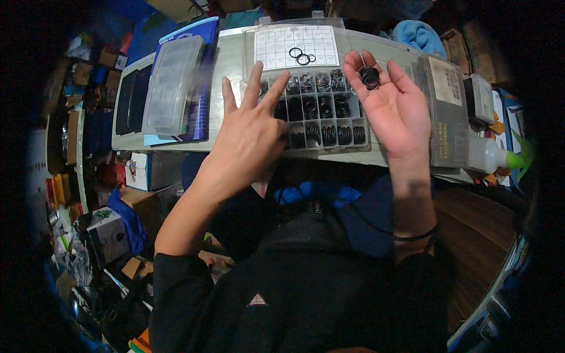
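Observation:
My left hand (250, 132) is over the left part of a clear compartment box (366, 138). Three of its fingers are spread upward; the index finger bends down toward the lower left compartments. The thumb and fingertip are hidden, so whatever they pinch cannot be made out. Several black O-rings (326, 107) of different sizes fill the box's rows. Palm up at the box's right side, my right hand (403, 115) cradles a small stack of black O-rings (369, 77) on its curled fingers. Three loose rings (302, 57) lie on the chart (265, 47) in the opened lid.
Left of the box, an empty-looking clear plastic case (172, 88) lies on a blue package (207, 76), beside dark flat pieces (132, 100). A grey case (445, 129) and a green-capped white bottle (488, 155) stand at right. Blue cloth (416, 36) sits behind. Clutter covers the left floor.

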`<state>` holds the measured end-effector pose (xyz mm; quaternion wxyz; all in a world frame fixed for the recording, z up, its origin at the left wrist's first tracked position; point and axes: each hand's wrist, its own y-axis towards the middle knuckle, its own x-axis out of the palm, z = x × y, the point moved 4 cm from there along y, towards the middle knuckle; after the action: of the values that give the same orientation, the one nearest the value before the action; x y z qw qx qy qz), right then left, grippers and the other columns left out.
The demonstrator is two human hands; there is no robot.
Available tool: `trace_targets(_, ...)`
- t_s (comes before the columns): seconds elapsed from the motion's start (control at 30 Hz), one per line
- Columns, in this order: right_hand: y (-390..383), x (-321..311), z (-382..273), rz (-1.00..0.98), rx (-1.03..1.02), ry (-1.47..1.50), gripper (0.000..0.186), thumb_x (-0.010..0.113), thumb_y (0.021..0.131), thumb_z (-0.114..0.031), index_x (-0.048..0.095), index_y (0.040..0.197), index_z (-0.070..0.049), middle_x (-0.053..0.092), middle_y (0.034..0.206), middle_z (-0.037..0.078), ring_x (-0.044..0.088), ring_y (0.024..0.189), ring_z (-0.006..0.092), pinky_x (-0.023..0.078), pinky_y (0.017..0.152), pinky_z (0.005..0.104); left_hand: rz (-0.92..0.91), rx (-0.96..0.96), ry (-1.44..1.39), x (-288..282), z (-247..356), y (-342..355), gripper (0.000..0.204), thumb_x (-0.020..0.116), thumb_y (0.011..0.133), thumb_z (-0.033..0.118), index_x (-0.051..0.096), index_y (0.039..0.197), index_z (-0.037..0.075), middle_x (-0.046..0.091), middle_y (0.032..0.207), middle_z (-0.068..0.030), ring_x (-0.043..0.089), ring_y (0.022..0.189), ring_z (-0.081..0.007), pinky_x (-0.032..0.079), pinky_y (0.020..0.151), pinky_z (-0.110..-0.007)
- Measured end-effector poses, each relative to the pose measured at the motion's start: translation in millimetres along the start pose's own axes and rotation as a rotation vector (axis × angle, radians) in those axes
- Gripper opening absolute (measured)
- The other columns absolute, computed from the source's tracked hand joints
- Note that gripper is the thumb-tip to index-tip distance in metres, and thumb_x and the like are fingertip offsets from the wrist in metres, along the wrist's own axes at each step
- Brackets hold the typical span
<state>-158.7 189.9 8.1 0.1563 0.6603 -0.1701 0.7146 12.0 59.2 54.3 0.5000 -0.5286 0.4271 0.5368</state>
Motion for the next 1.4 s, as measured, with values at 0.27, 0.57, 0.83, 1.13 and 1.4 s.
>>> trace_targets(0.27, -15, 24, -10, -0.138, -0.048, 0.024, 0.039, 0.035, 0.107, -0.015, 0.038, 0.128, 0.017, 0.044, 0.134, 0.032, 0.04, 0.135, 0.0421, 0.031, 0.12, 0.053, -0.032, 0.017, 0.114, 11, 3, 16, 0.017, 0.079, 0.067, 0.02, 0.08, 0.083, 0.018, 0.033, 0.16, -0.0096, 0.011, 0.152, -0.0432, 0.011, 0.11, -0.079)
trace_targets(0.57, -29, 42, -16, -0.212, -0.049, 0.056, 0.042, 0.034, 0.107, -0.017, 0.037, 0.132, 0.017, 0.043, 0.137, 0.03, 0.037, 0.137, 0.0397, 0.027, 0.122, 0.0518, -0.04, -0.02, 0.047, 16, -1, 15, 0.02, 0.08, 0.062, 0.017, 0.08, 0.082, 0.02, 0.025, 0.164, -0.0068, 0.009, 0.152, -0.0434, 0.009, 0.108, -0.081)
trace_targets(0.83, -29, 41, -12, -0.186, -0.037, 0.07, 0.042, 0.034, 0.107, -0.018, 0.038, 0.131, 0.016, 0.045, 0.135, 0.03, 0.04, 0.135, 0.0401, 0.029, 0.12, 0.0531, 0.015, 0.063, 0.03, 19, -2, 12, 0.023, 0.078, 0.063, 0.014, 0.079, 0.086, 0.017, 0.02, 0.166, -0.0076, 0.005, 0.153, -0.0422, 0.009, 0.108, -0.081)
trace_targets(1.13, -23, 21, 26, 0.015, 0.016, -0.038, 0.036, 0.043, 0.104, -0.018, 0.046, 0.124, 0.011, 0.055, 0.12, 0.023, 0.053, 0.117, 0.0318, 0.044, 0.105, 0.047, 0.017, 0.074, 0.03, 22, -3, 10, 0.017, 0.076, 0.067, 0.016, 0.078, 0.083, 0.013, 0.024, 0.164, -0.0078, 0.005, 0.153, -0.0399, 0.009, 0.109, -0.081)
trace_targets(1.4, -38, 15, 88, -0.073, -0.026, -2.049, 0.006, 0.066, 0.086, -0.008, 0.066, 0.088, -0.002, 0.064, 0.077, 0.013, 0.063, 0.065, 0.0214, 0.05, 0.059, 0.0352, 0.11, 0.095, -0.043, 20, -1, 7, 0.01, 0.068, 0.073, 0.012, 0.072, 0.072, 0.003, 0.03, 0.16, -0.0153, 0.015, 0.151, -0.0426, 0.013, 0.106, -0.082)
